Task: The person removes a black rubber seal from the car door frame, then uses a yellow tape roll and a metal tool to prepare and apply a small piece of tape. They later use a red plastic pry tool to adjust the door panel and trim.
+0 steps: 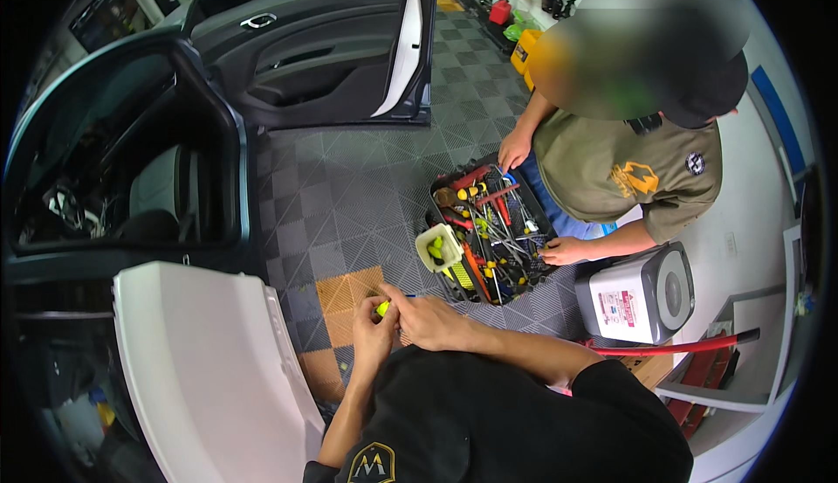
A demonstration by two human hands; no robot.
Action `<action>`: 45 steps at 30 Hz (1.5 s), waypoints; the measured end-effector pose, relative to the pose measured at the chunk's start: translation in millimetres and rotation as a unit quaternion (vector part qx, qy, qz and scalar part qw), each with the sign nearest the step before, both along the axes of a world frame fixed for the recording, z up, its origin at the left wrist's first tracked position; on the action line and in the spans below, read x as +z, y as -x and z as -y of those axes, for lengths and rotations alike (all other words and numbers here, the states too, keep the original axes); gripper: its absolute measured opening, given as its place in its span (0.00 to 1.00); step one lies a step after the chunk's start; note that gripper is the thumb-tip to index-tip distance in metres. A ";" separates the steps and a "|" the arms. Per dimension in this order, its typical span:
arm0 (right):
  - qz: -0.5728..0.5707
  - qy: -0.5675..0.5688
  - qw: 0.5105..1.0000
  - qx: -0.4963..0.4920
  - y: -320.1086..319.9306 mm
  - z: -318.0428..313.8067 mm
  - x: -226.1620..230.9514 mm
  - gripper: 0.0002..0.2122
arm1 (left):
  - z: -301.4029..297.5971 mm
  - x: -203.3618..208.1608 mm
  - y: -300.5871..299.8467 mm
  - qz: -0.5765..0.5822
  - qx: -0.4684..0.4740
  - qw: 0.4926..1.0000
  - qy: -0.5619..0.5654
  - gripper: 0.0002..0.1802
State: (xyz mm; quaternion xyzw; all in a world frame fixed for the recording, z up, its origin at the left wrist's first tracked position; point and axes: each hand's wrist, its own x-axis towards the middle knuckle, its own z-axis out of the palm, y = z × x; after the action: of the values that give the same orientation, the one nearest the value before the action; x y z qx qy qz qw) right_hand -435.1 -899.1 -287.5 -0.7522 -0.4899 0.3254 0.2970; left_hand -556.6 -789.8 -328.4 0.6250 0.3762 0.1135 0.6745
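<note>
Left hand point(374, 336): fingers curled tight on a small yellow-green tool point(382, 308); the tool pokes up out of the fist
Right hand point(429, 319): lies on top, touching the left hand; fingers bent near the tool; I cannot tell if it grips
Which way: the tool sits between both hands, long way up and away; left hand is nearer
Car door point(332, 55): open, well apart
White panel point(201, 369): just beside the left arm
Toolbox point(489, 225): full, ahead and right; another person's hand point(563, 251) reaches in
Cup point(439, 247): on the toolbox edge

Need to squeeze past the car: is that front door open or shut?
Open. The car door is swung wide, inner panel and handle showing, above the grey floor tiles.
</note>
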 end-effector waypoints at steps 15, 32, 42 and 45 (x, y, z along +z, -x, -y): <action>-0.143 -0.118 0.962 -0.199 -40.5 -150.2 33.7 0.30 | -182.3 61.7 -62.7 0.156 -0.097 0.981 0.067 0.17; -0.145 -0.301 0.900 -0.281 -109.2 -200.9 16.0 0.15 | -258.6 11.1 -99.2 0.090 -0.012 0.975 0.202 0.18; -0.029 -0.309 0.785 -0.537 -482.4 -289.0 -98.5 0.08 | -372.7 2.3 -197.8 -0.066 0.042 0.992 0.100 0.16; 0.063 -0.396 0.697 -0.594 -599.3 -300.1 -82.5 0.11 | -391.1 15.1 -267.1 -0.097 0.030 0.990 0.095 0.17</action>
State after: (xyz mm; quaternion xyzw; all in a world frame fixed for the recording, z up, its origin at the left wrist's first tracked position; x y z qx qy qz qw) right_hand 164.2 -599.0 -370.0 -0.7189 -0.0421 -0.1911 0.6671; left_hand -289.5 -398.7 -313.3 0.5550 0.4671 0.0365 0.6874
